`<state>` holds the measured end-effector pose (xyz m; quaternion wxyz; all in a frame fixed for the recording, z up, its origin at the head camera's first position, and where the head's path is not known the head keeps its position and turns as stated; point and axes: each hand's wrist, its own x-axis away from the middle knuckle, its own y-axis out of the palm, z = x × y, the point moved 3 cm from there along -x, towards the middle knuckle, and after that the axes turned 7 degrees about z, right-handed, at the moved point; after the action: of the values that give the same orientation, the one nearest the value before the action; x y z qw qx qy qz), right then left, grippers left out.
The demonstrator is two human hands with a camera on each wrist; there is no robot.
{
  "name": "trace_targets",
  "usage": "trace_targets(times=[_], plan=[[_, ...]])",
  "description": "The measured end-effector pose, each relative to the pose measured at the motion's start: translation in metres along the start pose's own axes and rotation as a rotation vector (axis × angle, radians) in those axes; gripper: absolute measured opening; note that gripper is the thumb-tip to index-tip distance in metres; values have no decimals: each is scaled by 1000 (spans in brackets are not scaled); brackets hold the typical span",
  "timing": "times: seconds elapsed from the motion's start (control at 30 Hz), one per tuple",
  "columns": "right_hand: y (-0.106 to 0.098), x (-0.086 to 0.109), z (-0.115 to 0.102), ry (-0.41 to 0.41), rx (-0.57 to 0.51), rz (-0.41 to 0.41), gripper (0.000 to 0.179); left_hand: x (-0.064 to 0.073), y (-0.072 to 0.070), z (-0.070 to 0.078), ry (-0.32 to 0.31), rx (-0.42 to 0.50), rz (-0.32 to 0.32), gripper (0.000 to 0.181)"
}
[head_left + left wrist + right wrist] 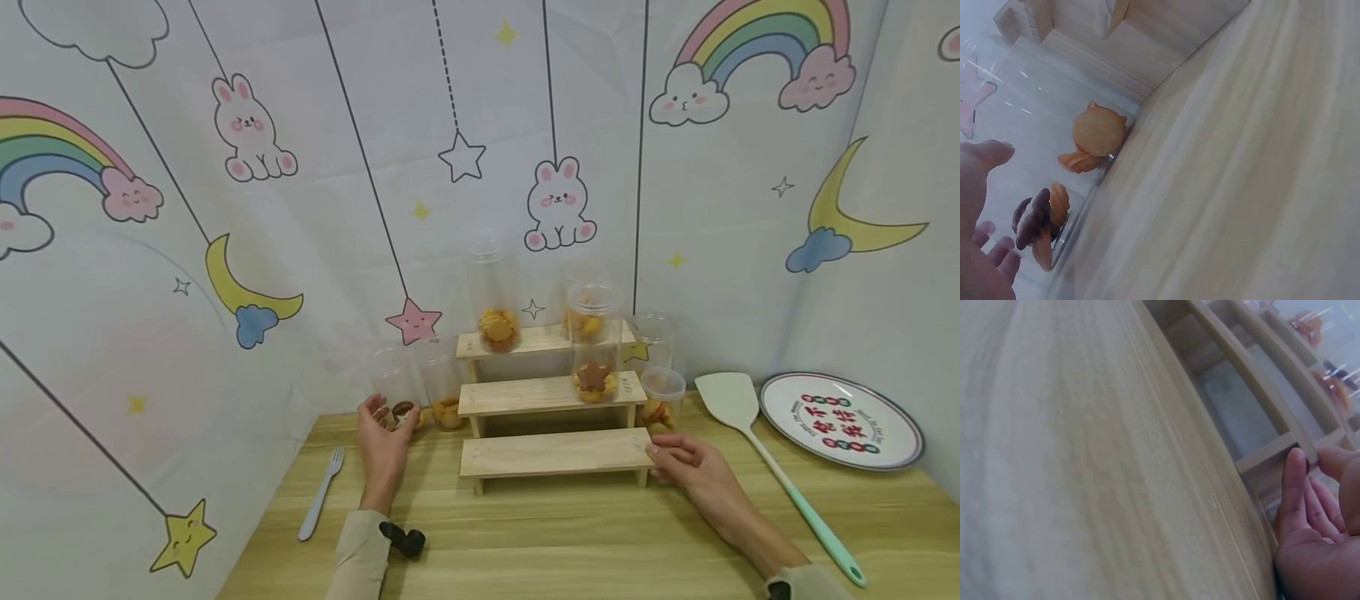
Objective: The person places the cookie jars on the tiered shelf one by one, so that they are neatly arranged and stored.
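Beige sleeves [360,554] come in from the bottom edge, the left one with a black mount [405,542] at its wrist, over a table [540,546] of pale wood grain. White cloth [480,83] hangs at the left, behind and at the right, printed with rainbows, rabbits, moons, clouds and stars.

Leftmost on the table lies a fork [318,500]. Next stand two clear jars side by side near the cloth: the left jar [390,371], with brown-topped and tan cookies at its bottom, and a second jar [437,371] of tan cookies. Right of them is the stand [551,454], three stepped wooden tiers. Its top tier bears a jar [495,283] at the left and another at the right; its middle tier bears a jar [596,329] with a brown star cookie near its right end. Two more jars stand just beyond the stand's right side, then a spatula [787,487] with a mint handle, then a plate [787,425].

Red Chinese characters fill the plate's middle; the small lettering around them is too small to read.

Angled forward, the left hand [385,446] has its thumb and fingers apart at the left jar; whether its grip has hold of it cannot be told. Reaching inward, the right hand [701,479] pinches the right end of the stand's lowest tier, its grip nearly closed, thumb against forefinger across the wood.
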<state>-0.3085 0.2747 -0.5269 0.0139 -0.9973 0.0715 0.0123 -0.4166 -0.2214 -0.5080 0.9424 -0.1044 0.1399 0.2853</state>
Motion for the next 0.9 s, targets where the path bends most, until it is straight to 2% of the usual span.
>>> trace_targets(times=[0.17, 0.53, 0.67, 0.77, 0.9], plan=[[0, 0, 0, 5, 1, 3, 51, -1, -3, 6, 39, 15, 49, 80], [-1, 0, 2, 18, 21, -1, 54, -1, -8, 43, 188, 54, 131, 80], [0, 0, 2, 17, 19, -1, 54, 1, -7, 57, 265, 87, 128, 79], [0, 0, 2, 11, 16, -1, 53, 5, -5, 70, 314, 124, 103, 77], [0, 0, 2, 6, 19, 0, 54, 14, -1, 88, 343, 161, 60, 74]])
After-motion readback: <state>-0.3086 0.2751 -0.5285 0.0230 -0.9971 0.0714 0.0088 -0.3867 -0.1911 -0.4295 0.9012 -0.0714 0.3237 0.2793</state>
